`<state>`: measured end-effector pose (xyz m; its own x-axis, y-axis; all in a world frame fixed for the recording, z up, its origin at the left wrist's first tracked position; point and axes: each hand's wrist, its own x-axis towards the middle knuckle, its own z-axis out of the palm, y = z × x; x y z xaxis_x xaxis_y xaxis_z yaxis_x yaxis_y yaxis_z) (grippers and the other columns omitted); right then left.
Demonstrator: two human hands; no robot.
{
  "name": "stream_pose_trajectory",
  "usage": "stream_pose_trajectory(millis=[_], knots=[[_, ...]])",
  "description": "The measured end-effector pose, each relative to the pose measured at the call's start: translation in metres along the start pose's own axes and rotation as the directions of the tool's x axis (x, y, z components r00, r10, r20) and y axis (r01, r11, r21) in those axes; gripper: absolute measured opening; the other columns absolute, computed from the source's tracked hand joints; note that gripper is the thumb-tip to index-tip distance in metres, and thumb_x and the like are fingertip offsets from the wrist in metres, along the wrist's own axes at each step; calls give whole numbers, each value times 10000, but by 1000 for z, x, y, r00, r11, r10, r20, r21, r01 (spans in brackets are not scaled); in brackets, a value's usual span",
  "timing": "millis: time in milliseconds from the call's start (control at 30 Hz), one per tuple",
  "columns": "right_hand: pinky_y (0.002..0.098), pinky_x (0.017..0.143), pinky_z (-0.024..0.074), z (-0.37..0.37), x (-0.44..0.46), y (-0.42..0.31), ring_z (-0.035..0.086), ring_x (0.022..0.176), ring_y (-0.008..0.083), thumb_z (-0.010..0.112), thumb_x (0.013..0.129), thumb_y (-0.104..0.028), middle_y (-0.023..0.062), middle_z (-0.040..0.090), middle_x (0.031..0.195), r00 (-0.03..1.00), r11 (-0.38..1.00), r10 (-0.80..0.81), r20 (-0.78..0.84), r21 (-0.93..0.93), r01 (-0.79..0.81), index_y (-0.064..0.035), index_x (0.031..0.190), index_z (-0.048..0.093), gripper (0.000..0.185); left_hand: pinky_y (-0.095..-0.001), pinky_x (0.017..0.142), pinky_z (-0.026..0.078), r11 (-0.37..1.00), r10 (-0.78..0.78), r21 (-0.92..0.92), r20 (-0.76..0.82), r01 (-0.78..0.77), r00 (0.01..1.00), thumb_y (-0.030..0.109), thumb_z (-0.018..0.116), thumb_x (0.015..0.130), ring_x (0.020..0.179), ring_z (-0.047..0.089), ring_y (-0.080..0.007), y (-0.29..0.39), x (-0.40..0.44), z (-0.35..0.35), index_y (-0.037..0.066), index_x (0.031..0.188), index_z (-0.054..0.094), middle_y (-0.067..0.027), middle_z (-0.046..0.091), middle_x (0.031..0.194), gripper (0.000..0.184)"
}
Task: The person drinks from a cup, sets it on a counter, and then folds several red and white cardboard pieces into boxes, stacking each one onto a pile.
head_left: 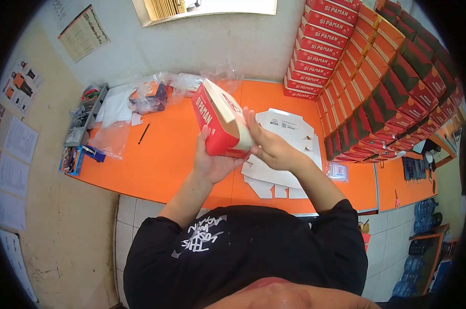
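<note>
A red and cream cardboard box point(217, 123) marked "SI PAMAN" is held up, tilted, above the orange table. My left hand point(211, 160) supports it from below, its thumb on the red side and its fingers hidden under the box. Against the box's right side lies my right hand point(271, 146), fingers stretched along the cream panel and thumb near the lower corner. A narrow gap shows along the box's upper edge. Just right of my hands, flat white box blanks point(284, 134) lie on the table, partly covered by my right forearm.
Stacked red "SI PAMAN" boxes point(315, 56) and piles of orange and dark boxes point(377, 103) rise at the right. On the orange table point(166, 154) are a black pen point(144, 133), plastic bags point(112, 141) and a grey tray point(83, 121). A small clear packet point(338, 171) sits near the front edge.
</note>
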<state>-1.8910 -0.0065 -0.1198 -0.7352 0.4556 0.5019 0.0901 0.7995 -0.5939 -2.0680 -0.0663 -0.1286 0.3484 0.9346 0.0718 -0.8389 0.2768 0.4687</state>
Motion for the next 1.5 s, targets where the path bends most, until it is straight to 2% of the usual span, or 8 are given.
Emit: stream_pose_trajectory(millis=[233,533,833,933,1133,1300,1400,1500], knots=[[288,929,380,4,7,-36,485,1157,249,432,928,-302,203,450,1291,870,863,494,-12,129,-488,-39,1403,166,605,-424,997,350,826,277,533,-100,-184,956,375,486,871,1187,421,-242,-32,1,-34,78,1325,293,-113,412,1296,576],[373,1082,150,16,-1,-3,181,1333,349,350,938,-342,207,229,1425,994,871,60,89,481,-96,-14,1382,237,564,-462,979,351,932,132,351,-99,-90,986,515,442,839,1194,416,-250,-7,-11,-32,87,1331,295,-107,409,1296,668],[397,888,419,32,-2,1,532,1070,322,583,809,-133,187,516,1213,991,962,-30,-128,-272,-6,-52,1298,403,527,-455,983,330,999,16,49,-31,-14,999,635,336,834,1186,398,-261,-32,-2,-46,125,1345,252,-119,330,1331,728],[393,991,342,40,-8,-4,440,1202,314,605,806,-148,183,522,1214,916,899,398,-45,218,-380,-69,1283,436,512,-416,988,328,880,308,460,-367,-116,878,539,413,861,1189,403,-234,-62,7,-83,133,1352,275,-91,400,1303,652],[446,1004,330,94,-67,75,374,1232,366,633,755,-151,135,500,1251,977,963,161,139,-238,-125,-108,1161,573,412,-362,934,386,-145,-499,975,-220,169,838,303,561,832,1137,474,-312,-35,-52,-90,132,1327,333,-172,412,1316,571],[475,1019,308,137,-150,95,306,1273,370,612,763,-114,92,448,1310,964,966,124,236,-250,-63,-173,1190,545,437,-553,1017,217,-684,54,721,-100,110,994,338,579,803,1282,280,-388,-30,-111,-161,145,1389,242,-175,260,1418,703],[479,1027,298,145,-151,88,305,1276,371,603,775,-108,84,451,1311,951,958,146,271,-280,-67,-182,1210,528,448,-610,1013,148,76,265,995,-89,71,960,387,513,834,1320,200,-384,-98,-152,-339,156,1395,231,-163,238,1431,669],[462,1040,289,139,-154,96,323,1274,345,602,772,-136,82,434,1330,928,955,176,327,-284,-81,-189,1216,526,454,-600,1023,121,-481,91,729,-512,488,854,401,448,859,1339,156,-368,-61,-133,-245,116,1395,221,-163,226,1436,648]])
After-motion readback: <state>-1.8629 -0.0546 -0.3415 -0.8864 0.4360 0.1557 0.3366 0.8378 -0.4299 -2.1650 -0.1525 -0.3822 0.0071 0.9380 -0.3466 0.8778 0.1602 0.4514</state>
